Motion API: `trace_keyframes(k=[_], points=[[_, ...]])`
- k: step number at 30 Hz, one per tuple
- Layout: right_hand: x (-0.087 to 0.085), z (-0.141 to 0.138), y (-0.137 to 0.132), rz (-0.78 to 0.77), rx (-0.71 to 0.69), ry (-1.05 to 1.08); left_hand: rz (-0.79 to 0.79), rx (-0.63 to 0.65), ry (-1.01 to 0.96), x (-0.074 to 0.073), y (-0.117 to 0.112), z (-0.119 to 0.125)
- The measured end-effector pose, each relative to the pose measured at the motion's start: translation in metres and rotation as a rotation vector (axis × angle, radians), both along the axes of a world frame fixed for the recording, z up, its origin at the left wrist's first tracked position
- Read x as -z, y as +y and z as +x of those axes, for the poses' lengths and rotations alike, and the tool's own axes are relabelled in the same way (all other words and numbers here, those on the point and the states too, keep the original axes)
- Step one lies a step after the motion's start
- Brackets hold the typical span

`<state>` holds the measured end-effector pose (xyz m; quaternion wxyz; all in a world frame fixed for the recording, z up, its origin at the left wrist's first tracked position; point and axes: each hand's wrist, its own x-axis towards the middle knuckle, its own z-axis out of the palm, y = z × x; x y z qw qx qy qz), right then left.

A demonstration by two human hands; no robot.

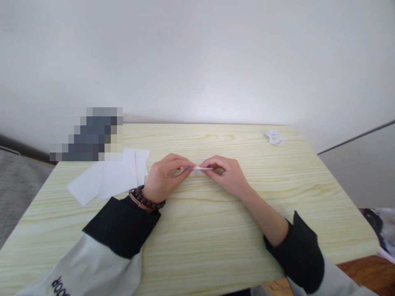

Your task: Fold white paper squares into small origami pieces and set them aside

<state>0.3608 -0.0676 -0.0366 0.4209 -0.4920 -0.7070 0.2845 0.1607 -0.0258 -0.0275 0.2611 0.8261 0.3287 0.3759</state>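
Observation:
A small folded piece of white paper (pixel 198 168) is held above the middle of the table, seen nearly edge-on. My left hand (pixel 168 174) pinches its left side between thumb and fingers. On the other side, my right hand (pixel 225 172) grips the paper the same way, the fingertips of both hands close together. Part of the paper is hidden behind the fingers, so its exact folded shape does not show. Dark beads and a copper-coloured band circle my left wrist.
Several white paper sheets (pixel 119 174) lie overlapping left of my left hand. Two small folded paper pieces (pixel 273 137) sit at the back right of the wood-grain table (pixel 210 246). A pixelated dark object (pixel 91 137) is at the back left, near the white wall (pixel 197 61).

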Motion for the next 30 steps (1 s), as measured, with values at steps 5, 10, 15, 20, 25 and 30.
trace_keyframes(k=[5,10,15,20,25,30], points=[[0.003,0.007,0.003,0.22,-0.031,-0.146,0.16,0.029,0.085,0.006,0.003,-0.004],[0.001,0.011,0.005,0.21,-0.052,-0.368,0.249,0.057,0.241,0.012,0.008,-0.005],[-0.001,0.015,0.004,0.169,-0.07,-0.476,0.271,0.062,0.288,0.013,0.008,-0.006],[0.001,0.015,0.004,0.125,-0.053,-0.405,0.241,0.044,0.313,0.014,0.009,-0.008],[0.002,0.009,0.005,0.053,0.017,-0.36,0.157,-0.009,0.353,0.016,0.008,-0.005],[0.002,0.006,0.005,0.038,0.023,-0.367,0.086,-0.042,0.341,0.013,0.005,0.0]])
